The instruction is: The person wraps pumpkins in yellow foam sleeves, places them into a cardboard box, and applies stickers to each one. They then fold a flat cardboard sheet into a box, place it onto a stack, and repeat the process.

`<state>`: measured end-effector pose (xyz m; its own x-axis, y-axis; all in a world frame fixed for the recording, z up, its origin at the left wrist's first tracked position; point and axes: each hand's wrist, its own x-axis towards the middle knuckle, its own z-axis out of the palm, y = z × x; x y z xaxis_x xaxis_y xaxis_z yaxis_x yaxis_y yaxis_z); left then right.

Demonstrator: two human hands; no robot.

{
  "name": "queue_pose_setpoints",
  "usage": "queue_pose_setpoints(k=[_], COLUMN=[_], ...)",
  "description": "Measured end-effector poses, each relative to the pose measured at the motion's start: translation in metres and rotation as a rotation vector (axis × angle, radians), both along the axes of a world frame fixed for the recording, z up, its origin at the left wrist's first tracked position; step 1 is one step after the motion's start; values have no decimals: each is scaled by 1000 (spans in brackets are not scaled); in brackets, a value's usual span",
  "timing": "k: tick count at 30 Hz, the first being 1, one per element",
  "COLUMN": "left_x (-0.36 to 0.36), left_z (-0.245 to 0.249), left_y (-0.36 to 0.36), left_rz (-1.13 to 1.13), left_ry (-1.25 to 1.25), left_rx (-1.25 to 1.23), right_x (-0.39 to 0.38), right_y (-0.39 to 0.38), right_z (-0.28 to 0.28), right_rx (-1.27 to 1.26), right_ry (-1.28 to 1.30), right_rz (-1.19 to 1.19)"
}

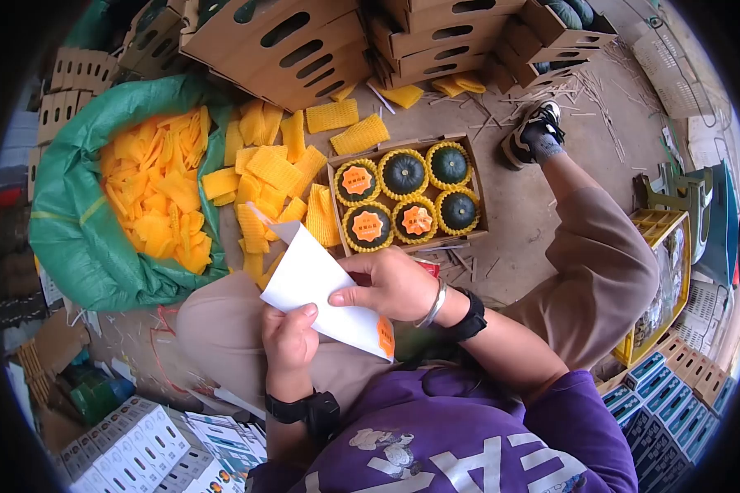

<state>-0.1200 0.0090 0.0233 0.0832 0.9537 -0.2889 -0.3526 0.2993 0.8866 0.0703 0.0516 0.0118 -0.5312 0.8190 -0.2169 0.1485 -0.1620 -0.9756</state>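
My left hand point(290, 339) pinches the lower left edge of a white sticker sheet point(302, 275), thumb on top. On the sheet's right side, my right hand point(390, 283) grips it between thumb and fingers. An orange label point(386, 335) shows at the sheet's lower right corner. Just beyond the hands sits an open cardboard box point(478, 185) holding several dark green squashes point(404, 172) in yellow foam nets. Three of them, such as the squash at the near left point(367, 227), carry orange labels on top; the others show bare rind.
A green sack point(66, 222) full of yellow foam nets point(152, 189) stands at left, with loose foam nets point(275, 168) beside it. Stacked cartons point(288, 49) rise at the back. A yellow crate point(662, 296) stands at right. Printed cartons point(131, 448) lie at lower left.
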Motion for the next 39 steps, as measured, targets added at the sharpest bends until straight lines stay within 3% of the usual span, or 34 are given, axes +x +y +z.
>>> queue_pose_setpoints(k=[2,4,7,8,9,10,11,13,15,16,18,19,21,22,23,25,27,29,31,33,34,35,37,38,39], left_x=[-4,-10,-16,-15,-12,-10,-10,-13,-15,-15,-7,-3,0,1,2,2,1,-1,-2,-2,0,1,6,12,17], left_z=[6,10,6,6,5,4,4,3,-3,-5,0,3,6,5,4,1,-3,-7,-14,-16,-14,-11,-8,-1,7], left_y=[-3,-6,-10,-10,-10,-8,-7,-6,-5,-5,-1,2,8,9,9,8,9,9,15,19,22,24,20,18,18], left_rz=[9,58,2,-3,89,182,182,297,292,290,318,347,350,358,367,353,331,311,306,296,290,283,303,318,328], left_ry=[-145,-358,-328,-332,-185,-38,-42,-42,-8,27,36,43,39,35,33,74,85,98,218,216,245,282,220,93,-36], left_rx=[-35,-132,-66,-66,-75,-82,-79,-115,-111,-108,-121,-129,-133,-137,-146,-123,-78,-22,-16,2,16,27,72,78,87], right_x=[1,4,9,12,17,23,35,51,62,60,55,50,42,43,44,50,50,42,37,24,22,21,23,15,1], right_y=[-4,-7,-8,-3,6,19,37,66,92,96,105,98,88,85,90,94,90,90,94,99,97,85,44,22,-1], right_z=[-1,-21,-54,-62,-88,-100,-119,-144,-159,-167,-190,-202,-203,-200,-206,-223,-215,-205,-209,-187,-163,-110,-61,-38,-32], right_rx=[-109,-613,-798,-795,-722,-514,-68,547,754,748,761,654,834,588,587,803,670,508,528,206,129,81,46,9,425], right_ry=[25,490,642,537,485,235,-432,-722,-899,-900,-1070,-1149,-1085,-1081,-1081,-1120,-1071,-1209,-1184,-1436,-1355,-1094,-194,52,-96], right_rz=[12,-222,-224,-308,-374,-564,-603,-778,-601,-600,-364,-170,-341,-187,-173,-316,-286,-196,-230,-45,61,46,7,15,-54])
